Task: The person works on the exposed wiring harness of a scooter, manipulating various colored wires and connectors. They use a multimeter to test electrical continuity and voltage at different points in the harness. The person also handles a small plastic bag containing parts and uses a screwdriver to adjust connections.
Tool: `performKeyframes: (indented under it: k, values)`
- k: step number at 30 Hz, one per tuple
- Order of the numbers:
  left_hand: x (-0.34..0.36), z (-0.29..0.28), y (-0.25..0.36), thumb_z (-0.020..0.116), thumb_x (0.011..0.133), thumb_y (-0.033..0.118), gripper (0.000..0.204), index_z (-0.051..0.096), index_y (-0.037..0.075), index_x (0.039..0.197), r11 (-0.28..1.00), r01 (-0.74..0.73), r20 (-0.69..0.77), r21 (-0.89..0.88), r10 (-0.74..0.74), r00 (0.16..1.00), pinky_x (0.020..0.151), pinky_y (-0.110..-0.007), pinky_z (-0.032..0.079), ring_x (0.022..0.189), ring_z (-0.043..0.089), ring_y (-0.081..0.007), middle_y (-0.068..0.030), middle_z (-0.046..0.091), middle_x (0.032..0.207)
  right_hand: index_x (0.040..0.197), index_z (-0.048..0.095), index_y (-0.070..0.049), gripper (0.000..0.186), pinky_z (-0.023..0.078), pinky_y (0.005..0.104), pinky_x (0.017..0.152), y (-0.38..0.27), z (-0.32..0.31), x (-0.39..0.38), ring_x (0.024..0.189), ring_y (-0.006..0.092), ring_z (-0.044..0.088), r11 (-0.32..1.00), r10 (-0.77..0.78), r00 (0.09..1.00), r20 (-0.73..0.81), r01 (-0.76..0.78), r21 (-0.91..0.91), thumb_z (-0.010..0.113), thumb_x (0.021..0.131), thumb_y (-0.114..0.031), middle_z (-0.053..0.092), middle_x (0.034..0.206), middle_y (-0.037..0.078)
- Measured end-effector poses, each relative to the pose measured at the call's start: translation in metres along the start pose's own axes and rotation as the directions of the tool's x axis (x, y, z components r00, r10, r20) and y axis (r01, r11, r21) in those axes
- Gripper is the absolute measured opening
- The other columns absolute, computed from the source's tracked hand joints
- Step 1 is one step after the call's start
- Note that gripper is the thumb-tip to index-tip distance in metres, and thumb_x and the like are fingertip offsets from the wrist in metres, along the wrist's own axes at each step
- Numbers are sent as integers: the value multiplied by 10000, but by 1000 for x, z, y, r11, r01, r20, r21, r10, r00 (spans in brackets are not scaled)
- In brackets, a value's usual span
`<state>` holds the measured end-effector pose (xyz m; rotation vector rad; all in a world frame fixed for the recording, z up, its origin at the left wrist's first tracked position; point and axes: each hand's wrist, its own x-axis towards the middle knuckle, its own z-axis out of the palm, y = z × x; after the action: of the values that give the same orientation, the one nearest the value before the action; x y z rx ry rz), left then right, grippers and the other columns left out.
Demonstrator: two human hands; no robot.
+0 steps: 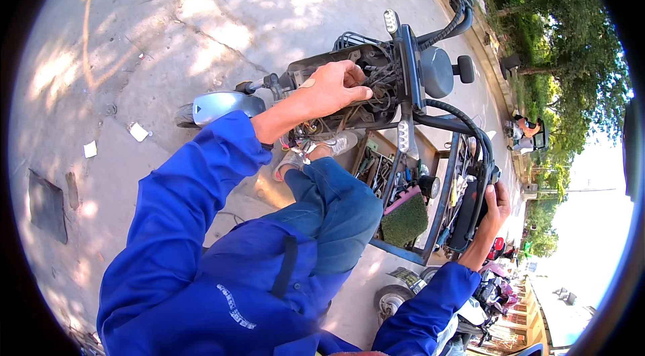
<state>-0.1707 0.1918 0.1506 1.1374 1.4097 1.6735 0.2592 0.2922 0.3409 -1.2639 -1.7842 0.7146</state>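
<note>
Head view: the left hand (332, 87) is pushed into the opened front housing (349, 84) of an electric scooter, its fingers curled together among a bundle of dark wires (384, 77) — whether they pinch one wire or only press against the bunch cannot be told. The bundle sits just past the fingertips, packed against the vertical front column (407, 67). The right hand (496, 211) is wrapped around the black handlebar grip (478, 201), fingers closed on it and thumb on the near side.

The wires look thin, limp and easily strained at their connectors, so in my judgement they want a light pinch on the insulation near a plug, not a pull on the loop. The housing looks like rigid plastic with hard cut edges right beside the knuckles; little room lies inside it, and the way out is back toward the wrist. The scooter itself is likely heavy and apt to swing at the steering — the grip is the firm place to steady it, stiff and probably not slippery.

Beyond the fingers of the left hand stand a round mirror (437, 72) and the other handlebar (451, 20). Below the wrist lie a sandalled foot (316, 151) and a tray of hand tools (379, 171), with a green mat (405, 220) near the right hand. The concrete ground (134, 53) to the left of the forearm is broad and open, scattered with a few paper scraps (138, 131).
</note>
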Motion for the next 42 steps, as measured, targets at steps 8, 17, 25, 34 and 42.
performKeyframes:
  k: [8,17,25,34,42]
  values:
    - [-4,14,1,648,984,177,216,650,-28,1053,977,-38,-21,-211,34,999,732,-314,531,821,647,-124,-82,723,919,1355,602,130,540,523,275,942,0,1,2,1012,165,676,1000,-19,999,27,18,12,780,935,-159,718,1152,143]
    - [19,8,15,629,1000,123,230,680,-30,1164,980,-114,-143,-160,92,985,733,-290,538,777,638,-98,-53,707,839,1344,606,103,509,570,256,679,9,0,4,763,147,696,995,-97,995,-12,97,-16,744,974,-218,728,1021,103]
    - [32,13,16,636,937,200,229,757,75,1087,945,-208,-91,253,237,967,838,-423,564,955,728,-336,-134,764,1008,1307,620,112,467,576,277,718,-17,12,-7,811,152,694,1000,-15,1000,23,16,-15,730,966,-188,722,1031,109]
    - [54,1,1,670,913,262,321,757,-15,1051,998,-42,-20,42,43,999,830,-418,555,904,736,-332,-202,764,982,1241,652,88,428,571,270,680,-17,2,-4,763,147,687,997,5,998,58,0,-71,728,962,-227,722,964,100]
    - [48,14,-21,672,928,261,312,761,-4,1065,998,-51,-35,-43,49,998,841,-427,555,922,739,-351,-215,761,983,1221,663,42,386,494,202,594,-30,18,-10,689,108,670,995,9,998,64,-2,-104,687,980,-258,719,867,75]
